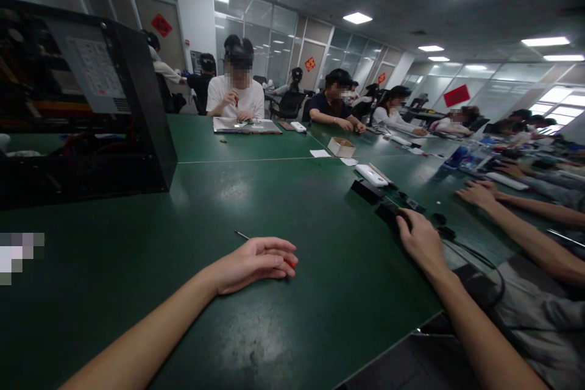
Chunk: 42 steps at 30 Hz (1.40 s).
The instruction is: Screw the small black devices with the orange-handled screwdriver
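Observation:
My left hand (256,265) rests on the green table with its fingers curled round a screwdriver (241,234). The thin metal shaft sticks out behind the hand, and a bit of its red-orange handle shows between the fingertips. Farther right, my right hand (423,242) grips a black box-shaped part (388,213), whose near end is covered by the fingers. Just beyond it lies another black block (367,191). Small black pieces and cables (478,259) are right of that hand.
A black computer case (146,103) with its side open stands at the left. Ahead are a small open box (341,147), paper slips and a white power bank-like device (371,175). A co-worker's hands (478,193) lie at the right; a person (236,91) works opposite.

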### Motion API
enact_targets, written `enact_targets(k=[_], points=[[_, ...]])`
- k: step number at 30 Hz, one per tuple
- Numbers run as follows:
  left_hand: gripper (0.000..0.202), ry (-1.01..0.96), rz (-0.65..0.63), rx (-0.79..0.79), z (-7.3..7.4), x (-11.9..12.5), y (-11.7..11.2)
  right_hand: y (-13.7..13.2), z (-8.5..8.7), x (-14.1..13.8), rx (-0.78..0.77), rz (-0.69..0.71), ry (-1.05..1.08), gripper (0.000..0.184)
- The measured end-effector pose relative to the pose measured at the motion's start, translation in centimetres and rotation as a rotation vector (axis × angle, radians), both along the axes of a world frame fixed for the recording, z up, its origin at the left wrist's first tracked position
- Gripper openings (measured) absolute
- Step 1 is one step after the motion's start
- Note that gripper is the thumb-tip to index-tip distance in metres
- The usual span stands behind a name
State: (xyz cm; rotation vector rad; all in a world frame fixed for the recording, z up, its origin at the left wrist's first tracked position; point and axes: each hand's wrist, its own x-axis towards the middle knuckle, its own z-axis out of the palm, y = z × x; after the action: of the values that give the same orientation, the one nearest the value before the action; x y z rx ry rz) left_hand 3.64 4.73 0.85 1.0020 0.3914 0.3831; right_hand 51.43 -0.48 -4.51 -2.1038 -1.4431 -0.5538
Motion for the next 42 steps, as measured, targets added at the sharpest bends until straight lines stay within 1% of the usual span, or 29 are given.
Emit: enact_targets(k=[3, 10, 13, 15, 20, 24, 27, 29, 31, 36, 39, 42], points=[[0.036, 0.003, 0.01, 0.006, 0.0, 0.0, 0.0, -0.4, -0.2, 0.2, 0.097, 0.005, 0.06, 0.055], [0.036, 0.009, 0.001, 0.001, 0.0, 0.0, 0.0, -0.8, -0.1, 0.5, 0.224, 0.018, 0.098, 0.044], [0.036, 0.011, -0.001, 0.006, -0.1, 0.0, 0.0, -0.9, 0.0, 0.3, 0.203, 0.012, 0.085, 0.042], [0.035, 0.015, -0.009, 0.011, -0.1, 0.0, 0.0, -0.9, 0.0, 0.2, 0.184, 0.011, 0.037, 0.043], [0.034, 0.024, -0.005, 0.026, -0.1, -0.1, 0.0, -1.2, 0.1, -0.3, 0.14, 0.013, -0.072, 0.049], [0.035, 0.026, -0.011, 0.034, -0.1, -0.1, 0.0, -1.3, 0.2, -0.8, 0.106, -0.022, -0.12, 0.048], [0.036, 0.024, -0.009, 0.036, -0.1, -0.1, 0.0, -1.4, 0.3, -1.0, 0.048, -0.056, -0.169, 0.049], [0.036, 0.021, -0.008, 0.04, -0.1, -0.1, 0.0, -1.4, 0.2, -0.9, 0.022, -0.043, -0.183, 0.051], [0.036, 0.018, -0.01, 0.045, -0.1, -0.1, 0.0, -1.3, 0.0, -0.7, 0.045, -0.023, -0.16, 0.054], [0.035, 0.023, -0.002, 0.04, 0.1, 0.0, -0.1, -1.1, -0.6, 0.3, 0.17, -0.037, -0.044, 0.065], [0.035, 0.033, 0.016, 0.048, 0.2, -0.1, -0.2, -0.9, -0.7, 0.8, 0.208, -0.015, 0.034, 0.061], [0.035, 0.031, 0.018, 0.059, 0.3, 0.0, -0.3, -0.8, -0.7, 1.2, 0.259, -0.03, 0.124, 0.057]])
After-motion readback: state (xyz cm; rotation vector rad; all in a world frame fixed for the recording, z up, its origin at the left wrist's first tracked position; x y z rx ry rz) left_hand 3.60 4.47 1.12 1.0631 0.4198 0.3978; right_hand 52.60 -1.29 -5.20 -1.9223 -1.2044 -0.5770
